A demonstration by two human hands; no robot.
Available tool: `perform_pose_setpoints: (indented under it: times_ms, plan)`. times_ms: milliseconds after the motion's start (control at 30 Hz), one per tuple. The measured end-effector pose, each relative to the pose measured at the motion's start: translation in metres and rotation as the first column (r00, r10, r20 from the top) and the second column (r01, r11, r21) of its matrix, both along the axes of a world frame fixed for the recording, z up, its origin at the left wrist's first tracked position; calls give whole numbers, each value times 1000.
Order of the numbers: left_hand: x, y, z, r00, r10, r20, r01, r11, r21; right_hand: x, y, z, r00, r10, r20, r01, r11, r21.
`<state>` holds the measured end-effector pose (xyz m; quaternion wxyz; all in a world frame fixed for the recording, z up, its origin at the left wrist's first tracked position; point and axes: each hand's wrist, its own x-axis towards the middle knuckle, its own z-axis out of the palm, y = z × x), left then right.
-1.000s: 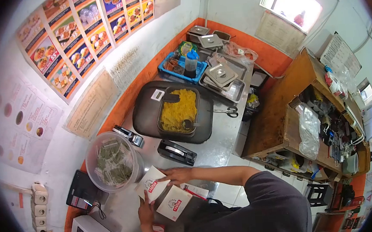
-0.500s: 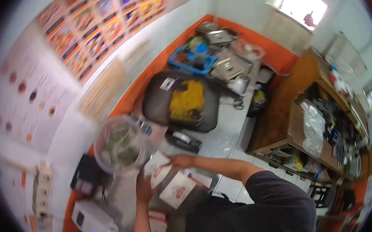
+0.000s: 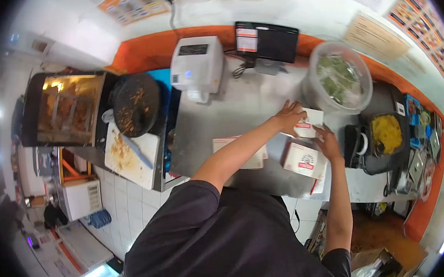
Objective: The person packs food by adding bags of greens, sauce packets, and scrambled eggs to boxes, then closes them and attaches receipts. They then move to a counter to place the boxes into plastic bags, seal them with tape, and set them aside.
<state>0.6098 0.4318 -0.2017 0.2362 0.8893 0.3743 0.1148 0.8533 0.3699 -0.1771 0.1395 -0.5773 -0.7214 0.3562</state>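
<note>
My left hand (image 3: 290,118) is closed on the left side of a small white cardboard box (image 3: 313,117) with red print, its fingers over the top edge. At the lower right corner of that box, my right hand (image 3: 329,144) has its fingers pressed to the side. Just in front of it stands a second printed white box (image 3: 305,160), close to my right wrist. Flat cardboard pieces (image 3: 254,159) lie partly under my left forearm.
Behind the boxes is a clear tub (image 3: 343,103) with bagged green leaves. A label printer (image 3: 196,68) and a dark screen (image 3: 276,42) stand along the wall. To the left, a knife (image 3: 136,150) lies on a cutting board (image 3: 150,177); yellow food (image 3: 387,134) sits at right.
The view has swung left, bringing the printer, cutting board and glass food cabinet into sight. Both hands stay at the small white box.
</note>
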Motion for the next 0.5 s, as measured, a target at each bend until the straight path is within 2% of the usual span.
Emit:
perform_pose_setpoints:
  times_ms: [33, 67, 100, 167, 233, 267, 333, 367, 400, 433, 467, 500]
  plan:
    - [-14, -3, 0, 998, 35, 58, -35, 999, -4, -8, 3, 6, 986, 103, 134, -114, 991, 77]
    - [-29, -9, -2, 970, 106, 220, -122, 991, 61, -20, 3, 9, 982, 12, 188, -21, 999, 46]
    - [-53, -19, 11, 970, 121, 210, -135, 989, 57, -39, -1, 30, 966, -84, 244, 82, 996, 18]
    - [-118, -29, 55, 763, 395, 512, -318, 918, -236, -81, 2, 44, 956, -132, 262, 114, 990, 82]
    - [-184, -53, 63, 483, 688, 542, -595, 712, -373, -133, 3, 49, 969, -173, -174, 193, 975, 106]
    - [-222, -61, 49, 287, 855, 432, -682, 499, -534, -174, 2, 61, 906, -228, -356, 237, 971, -20]
    - [-289, -71, 9, 152, 912, 381, -910, 280, -307, -243, 13, 59, 866, -114, -487, 51, 989, -141]
    - [-317, -69, -22, 148, 913, 381, -906, 279, -317, -279, 22, 50, 850, -69, -522, -10, 989, -147]
    - [-342, -65, -55, 144, 879, 455, -890, 316, -329, -314, 29, 39, 831, -24, -555, -73, 986, -152]
    - [-356, -64, -73, 134, 839, 527, -873, 351, -338, -348, 33, 27, 869, -2, -495, -38, 997, -70]
    - [-354, -61, -50, 41, 838, 544, -724, 400, -561, -378, 38, 13, 903, 15, -430, -8, 1000, 19]
    - [-353, -61, -40, 34, 837, 546, -715, 403, -572, -404, 45, -5, 931, -14, -365, 45, 996, 77]
